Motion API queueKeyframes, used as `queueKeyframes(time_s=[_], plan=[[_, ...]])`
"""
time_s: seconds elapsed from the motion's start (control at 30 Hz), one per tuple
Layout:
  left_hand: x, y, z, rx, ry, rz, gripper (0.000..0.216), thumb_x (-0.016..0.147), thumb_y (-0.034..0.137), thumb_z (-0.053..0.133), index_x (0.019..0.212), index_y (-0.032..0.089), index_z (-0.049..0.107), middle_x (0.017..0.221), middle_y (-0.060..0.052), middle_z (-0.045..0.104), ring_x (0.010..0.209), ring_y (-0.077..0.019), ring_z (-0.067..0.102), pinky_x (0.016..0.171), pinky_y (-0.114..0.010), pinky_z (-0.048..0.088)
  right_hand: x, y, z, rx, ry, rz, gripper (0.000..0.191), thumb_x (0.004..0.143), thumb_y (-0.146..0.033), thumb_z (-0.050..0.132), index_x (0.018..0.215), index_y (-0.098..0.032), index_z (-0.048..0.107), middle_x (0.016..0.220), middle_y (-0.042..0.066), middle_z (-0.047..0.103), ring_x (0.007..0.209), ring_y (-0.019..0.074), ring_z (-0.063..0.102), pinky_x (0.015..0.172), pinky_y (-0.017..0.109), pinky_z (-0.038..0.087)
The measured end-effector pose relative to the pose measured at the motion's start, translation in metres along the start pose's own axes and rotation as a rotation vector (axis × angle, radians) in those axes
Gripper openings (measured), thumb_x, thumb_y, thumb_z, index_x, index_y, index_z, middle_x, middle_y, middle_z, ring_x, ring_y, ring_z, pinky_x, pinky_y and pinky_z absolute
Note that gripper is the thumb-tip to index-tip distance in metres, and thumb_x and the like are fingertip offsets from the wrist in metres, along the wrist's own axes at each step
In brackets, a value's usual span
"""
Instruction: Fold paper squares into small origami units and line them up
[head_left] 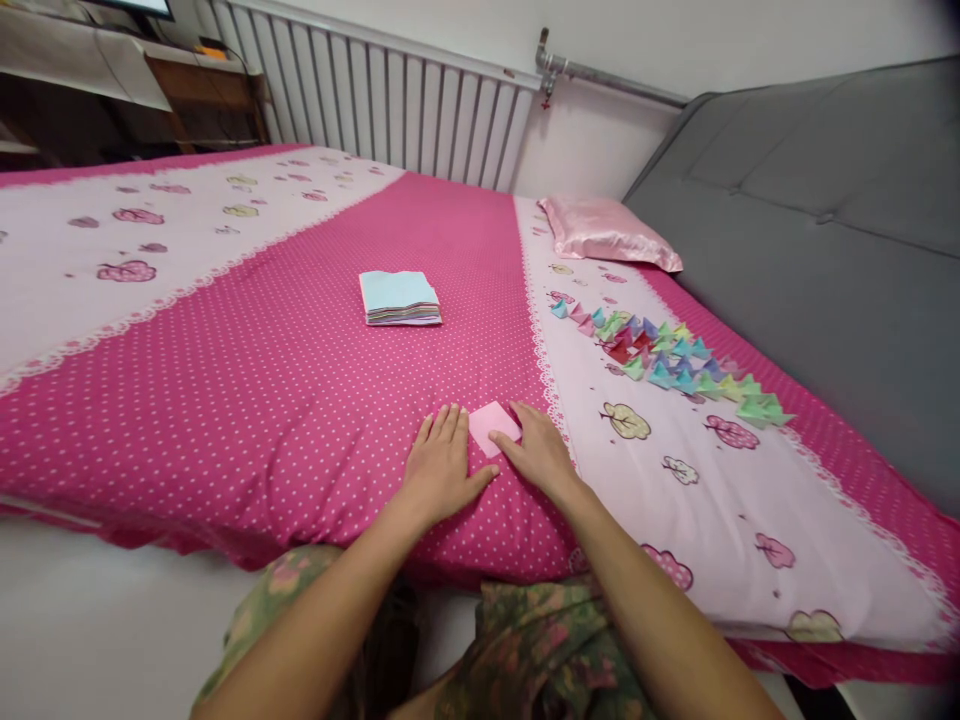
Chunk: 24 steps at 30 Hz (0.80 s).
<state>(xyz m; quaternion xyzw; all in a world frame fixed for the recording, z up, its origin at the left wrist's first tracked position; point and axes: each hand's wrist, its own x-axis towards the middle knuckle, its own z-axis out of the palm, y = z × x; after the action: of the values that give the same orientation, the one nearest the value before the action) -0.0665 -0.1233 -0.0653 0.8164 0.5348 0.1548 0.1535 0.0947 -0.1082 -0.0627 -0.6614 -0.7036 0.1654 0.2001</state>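
Observation:
A small pink piece of paper [489, 424] lies flat on the dotted pink bedspread between my hands, one corner pointing toward me. My left hand [442, 465] rests palm down just left of the paper, its fingers stretched out and its thumb spread toward the paper's near corner. On the right, my right hand [536, 445] has its thumb on the paper's right part and its fingers extended along the right edge. Whether the paper is folded in layers is too small to tell.
A stack of coloured paper squares [401, 298] sits farther up the bed [315, 340]. To the right stand rows of several small folded paper boats [667, 355]. A pink pillow [607, 235] lies by the grey headboard [810, 220]. A white radiator [390, 95] lines the wall.

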Motion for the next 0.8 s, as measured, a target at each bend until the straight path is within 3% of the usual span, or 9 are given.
queueKeyframes(time_s=[0.1, 0.27, 0.53, 0.63, 0.8], plan=[[0.005, -0.004, -0.002, -0.171, 0.099, -0.036, 0.074, 0.076, 0.050, 0.046, 0.133, 0.006, 0.028, 0.136, -0.021, 0.034, 0.125, -0.0307, 0.030, 0.101, -0.043, 0.021, 0.001, 0.000, -0.002, 0.113, 0.073, 0.129, 0.051, 0.072, -0.035, 0.057, 0.119, -0.018, 0.049, 0.113, 0.011, 0.056, 0.107, 0.0281, 0.047, 0.092, 0.040, 0.031], [0.019, -0.008, -0.004, -0.516, 0.182, -0.233, 0.061, 0.078, 0.039, 0.048, 0.129, 0.008, 0.036, 0.118, -0.020, 0.054, 0.108, -0.0288, 0.050, 0.091, -0.041, 0.035, 0.003, 0.000, 0.004, 0.546, 0.127, 0.252, 0.041, 0.064, -0.018, 0.061, 0.105, -0.021, 0.056, 0.087, 0.004, 0.062, 0.090, 0.0231, 0.054, 0.088, 0.038, 0.035], [0.028, -0.003, -0.023, -1.341, 0.269, -0.474, 0.051, 0.067, 0.036, 0.065, 0.109, 0.011, 0.053, 0.105, -0.014, 0.061, 0.093, -0.0207, 0.058, 0.079, -0.029, 0.043, 0.000, -0.028, -0.009, 0.981, 0.139, 0.260, 0.033, 0.072, -0.021, 0.053, 0.104, -0.017, 0.049, 0.085, 0.005, 0.063, 0.078, 0.0164, 0.061, 0.072, 0.030, 0.048], [0.021, 0.001, -0.035, -1.548, 0.219, -0.477, 0.042, 0.064, 0.043, 0.066, 0.094, 0.014, 0.061, 0.097, -0.010, 0.064, 0.082, -0.0180, 0.060, 0.070, -0.026, 0.045, -0.004, -0.044, -0.018, 1.193, 0.130, 0.255, 0.035, 0.066, -0.023, 0.060, 0.100, -0.019, 0.050, 0.082, 0.002, 0.061, 0.074, 0.0152, 0.060, 0.069, 0.029, 0.048], [0.009, 0.006, -0.035, -1.602, 0.113, -0.465, 0.035, 0.058, 0.037, 0.072, 0.080, 0.010, 0.066, 0.074, -0.008, 0.067, 0.063, -0.0143, 0.059, 0.061, -0.024, 0.044, -0.016, -0.053, -0.019, 1.159, 0.157, 0.139, 0.030, 0.066, -0.024, 0.063, 0.093, -0.021, 0.051, 0.082, 0.000, 0.057, 0.074, 0.0136, 0.057, 0.065, 0.025, 0.046]])
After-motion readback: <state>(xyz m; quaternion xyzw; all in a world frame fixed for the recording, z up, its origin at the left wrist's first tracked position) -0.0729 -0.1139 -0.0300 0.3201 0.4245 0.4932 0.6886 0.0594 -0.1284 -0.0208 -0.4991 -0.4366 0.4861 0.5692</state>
